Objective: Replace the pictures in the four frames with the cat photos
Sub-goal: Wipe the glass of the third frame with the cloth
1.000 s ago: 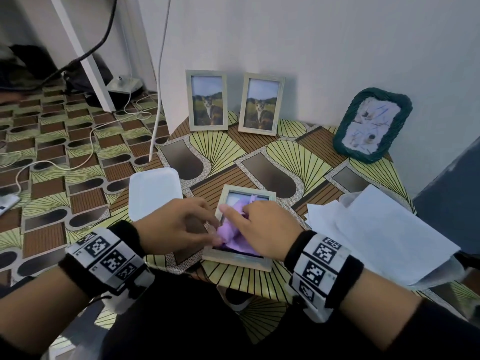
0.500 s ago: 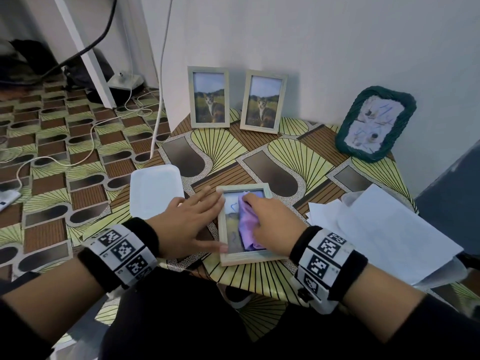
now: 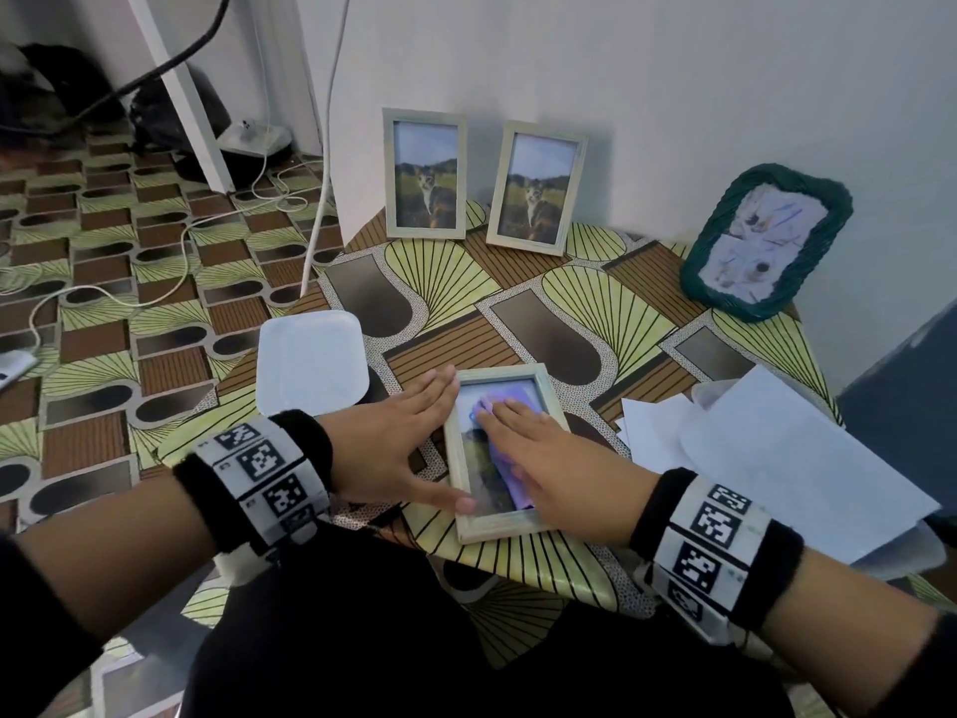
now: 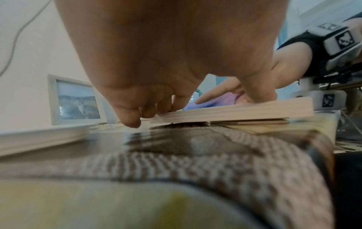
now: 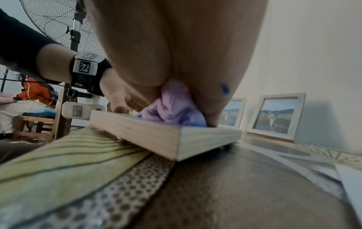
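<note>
Open tabletop (image 3: pixel 450 282) lies beyond the flat frame (image 3: pixel 494 531); a white tray (image 3: pixel 310 362) crowds its left, loose papers (image 3: pixel 777 458) its right.

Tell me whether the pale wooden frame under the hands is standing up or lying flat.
Lying flat, glass side up, on the patterned table. The pale wooden frame rests there under the right hand, unlike the two upright ones by the wall.

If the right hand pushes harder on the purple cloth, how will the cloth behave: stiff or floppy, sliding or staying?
The purple cloth looks bunched and folded under the right hand, so it is probably floppy and will crumple rather than push as one piece. On the flat frame, it likely slides easily. The left hand lies against the frame's edge, probably steadying it.
</note>
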The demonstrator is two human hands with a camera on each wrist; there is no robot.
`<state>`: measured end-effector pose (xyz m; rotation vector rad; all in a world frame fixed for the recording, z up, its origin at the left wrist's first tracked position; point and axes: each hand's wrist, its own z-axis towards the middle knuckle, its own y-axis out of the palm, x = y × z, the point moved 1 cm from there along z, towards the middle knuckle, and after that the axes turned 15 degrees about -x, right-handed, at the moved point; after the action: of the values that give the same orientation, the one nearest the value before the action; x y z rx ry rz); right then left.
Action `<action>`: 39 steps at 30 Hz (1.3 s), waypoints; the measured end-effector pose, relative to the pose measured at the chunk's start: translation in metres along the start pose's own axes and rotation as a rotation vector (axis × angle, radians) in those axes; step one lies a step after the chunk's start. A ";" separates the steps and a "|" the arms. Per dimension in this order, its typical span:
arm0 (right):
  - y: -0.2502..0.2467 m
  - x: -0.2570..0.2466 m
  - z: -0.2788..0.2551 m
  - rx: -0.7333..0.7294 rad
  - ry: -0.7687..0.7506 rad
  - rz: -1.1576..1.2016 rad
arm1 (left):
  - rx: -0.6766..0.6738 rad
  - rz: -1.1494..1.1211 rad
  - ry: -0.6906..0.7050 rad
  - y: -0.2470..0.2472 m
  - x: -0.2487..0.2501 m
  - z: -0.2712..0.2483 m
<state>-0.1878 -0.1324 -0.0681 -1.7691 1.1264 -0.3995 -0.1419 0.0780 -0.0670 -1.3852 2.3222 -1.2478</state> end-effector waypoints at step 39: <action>-0.008 -0.003 0.018 -0.214 -0.095 0.072 | 0.042 0.204 -0.072 -0.002 0.003 0.003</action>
<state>-0.1731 -0.1188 -0.0697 -1.9054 1.1968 -0.1542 -0.1405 0.0738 -0.0671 -1.1274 2.3070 -1.1603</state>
